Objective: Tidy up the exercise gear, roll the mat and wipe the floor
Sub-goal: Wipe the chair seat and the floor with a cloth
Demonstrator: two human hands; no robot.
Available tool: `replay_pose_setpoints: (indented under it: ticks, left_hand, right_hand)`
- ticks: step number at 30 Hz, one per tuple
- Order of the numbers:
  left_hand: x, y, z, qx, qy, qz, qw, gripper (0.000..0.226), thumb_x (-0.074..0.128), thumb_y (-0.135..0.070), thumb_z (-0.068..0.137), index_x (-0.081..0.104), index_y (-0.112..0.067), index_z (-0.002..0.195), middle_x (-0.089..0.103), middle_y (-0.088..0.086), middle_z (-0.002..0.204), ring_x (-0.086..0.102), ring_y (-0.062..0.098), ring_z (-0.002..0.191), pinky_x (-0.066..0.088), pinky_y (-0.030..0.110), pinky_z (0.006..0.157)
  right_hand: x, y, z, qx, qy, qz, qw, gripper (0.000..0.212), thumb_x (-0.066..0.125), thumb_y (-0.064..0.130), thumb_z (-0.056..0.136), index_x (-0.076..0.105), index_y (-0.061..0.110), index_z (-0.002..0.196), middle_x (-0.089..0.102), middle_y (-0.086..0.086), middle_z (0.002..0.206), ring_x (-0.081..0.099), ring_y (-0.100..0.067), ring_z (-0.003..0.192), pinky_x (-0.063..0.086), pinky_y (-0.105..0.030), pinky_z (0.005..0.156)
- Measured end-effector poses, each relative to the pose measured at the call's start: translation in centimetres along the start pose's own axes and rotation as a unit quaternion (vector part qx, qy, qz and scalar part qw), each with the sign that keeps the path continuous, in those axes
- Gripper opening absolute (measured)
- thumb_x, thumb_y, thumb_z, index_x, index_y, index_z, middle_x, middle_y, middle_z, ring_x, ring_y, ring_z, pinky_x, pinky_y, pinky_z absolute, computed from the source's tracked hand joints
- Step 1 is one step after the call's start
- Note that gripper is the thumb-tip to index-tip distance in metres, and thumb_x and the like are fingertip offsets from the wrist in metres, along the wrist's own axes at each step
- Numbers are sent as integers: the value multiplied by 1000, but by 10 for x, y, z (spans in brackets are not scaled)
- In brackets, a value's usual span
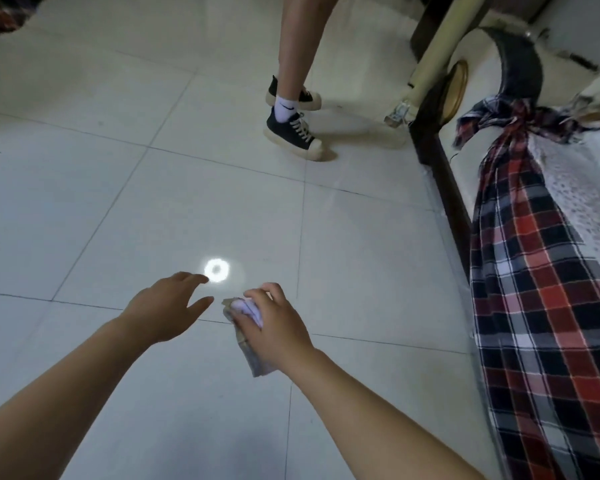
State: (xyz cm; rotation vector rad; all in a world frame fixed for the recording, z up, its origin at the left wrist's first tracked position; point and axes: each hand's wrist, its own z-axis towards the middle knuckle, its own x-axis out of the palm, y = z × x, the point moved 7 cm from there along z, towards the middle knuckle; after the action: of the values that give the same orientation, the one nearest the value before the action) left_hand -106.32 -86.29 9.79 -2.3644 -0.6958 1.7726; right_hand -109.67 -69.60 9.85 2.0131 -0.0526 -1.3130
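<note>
Spanning the frame: pale tiled floor (84, 202), glossy, with thin dark grout lines.
Left hand (163, 308): released; fingers straight and spread, thumb apart, palm facing down above the floor; it grasps nothing. Contact with the tiles cannot be told.
Light reflection (216, 270): bright ring on the tile, just beyond the left fingertips.
Cloth (253, 358): task item; bunched and pale, located low in the middle of the frame, just right of the left hand. One end shows at the knuckles, the other trails below the wrist. Whether it touches the floor cannot be told.
Right hand (274, 327): grasping the cloth, with fingers curled over the bundle and the back of the hand up.
Second person: bare legs (295, 46) at upper middle, with white socks and dark sneakers (291, 133) on the floor, well apart from both hands.
Sofa (482, 109): cream body with dark trim, along the right edge.
Plaid fabric (534, 289): red, black and white check, draped over the sofa front and hanging downward.
</note>
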Motion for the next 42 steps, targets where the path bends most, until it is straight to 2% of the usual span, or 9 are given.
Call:
replay_pose_setpoints:
  ticks: [5, 9, 15, 19, 25, 29, 32, 39, 42]
  left_hand:
    - [93, 24, 53, 43, -82, -62, 994, 40, 50, -35, 92, 51, -21, 130, 52, 1, 134, 51, 24, 119, 44, 37, 93]
    - [168, 27, 65, 78, -120, -68, 987, 46, 58, -31, 88, 51, -18, 131, 51, 3, 137, 47, 26, 125, 42, 40, 97]
    - [274, 55, 62, 21, 50, 69, 996, 63, 34, -53, 93, 12, -30, 148, 4, -7, 158, 9, 17, 144, 28, 40, 112]
    - [307, 83, 41, -23, 119, 108, 987, 69, 34, -53, 94, -1, -30, 149, -14, -4, 157, -4, 21, 145, 23, 48, 111]
    - [325, 101, 13, 1, 104, 152, 983, 70, 29, -53, 94, -9, -28, 148, -19, 1, 156, -10, 24, 144, 18, 47, 112]
    - [329, 107, 0, -5, 116, 156, 981, 67, 28, -51, 95, -10, -31, 147, -21, 0, 155, -12, 22, 144, 16, 48, 113]
    - [331, 115, -5, -21, 121, 146, 982, 67, 28, -51, 95, -10, -33, 147, -21, -1, 155, -12, 21, 144, 18, 49, 111]
    - [322, 125, -16, -36, 123, 118, 985, 66, 32, -48, 96, -5, -32, 148, -19, -1, 156, -10, 20, 144, 14, 47, 113]
    - [315, 143, -26, -77, 120, 105, 984, 66, 31, -48, 96, -5, -30, 148, -21, -1, 156, -9, 20, 145, 14, 48, 114]
  right_hand:
    - [57, -81, 39, 31, -50, -17, 998, 39, 48, 48, 91, 51, 21, 118, 38, 2, 123, 55, -21, 100, 42, -27, 73]
    - [113, -139, 47, 65, -43, -40, 996, 36, 46, 43, 93, 51, 18, 117, 40, -1, 122, 52, -23, 105, 46, -32, 78]
    - [190, -194, 34, 66, -30, -57, 996, 42, 45, 36, 95, 43, 19, 133, 24, -3, 148, 31, -25, 132, 35, -36, 101]
    - [250, -210, 3, -13, -33, -140, 990, 60, 42, 40, 88, 27, 20, 142, 27, -4, 150, 24, -29, 140, 32, -41, 106]
    - [278, -214, -22, -83, -53, -147, 984, 54, 37, 37, 87, 32, 25, 139, 32, -3, 148, 26, -25, 138, 35, -45, 106]
    - [270, -213, 26, -6, -68, -148, 987, 53, 25, 39, 87, 24, 27, 138, 30, -9, 150, 26, -32, 138, 32, -49, 107]
    - [279, -195, 39, 33, -76, -128, 988, 57, 35, 35, 87, 28, 21, 142, 24, -12, 152, 20, -35, 140, 26, -48, 109]
    - [282, -184, -5, -142, -49, -157, 976, 50, 45, 48, 80, 46, 32, 127, 51, 1, 130, 40, -19, 118, 50, -35, 80]
    - [275, -176, 10, -111, -79, -119, 984, 51, 72, 32, 74, 54, 24, 120, 56, -5, 119, 49, -28, 105, 53, -39, 75]
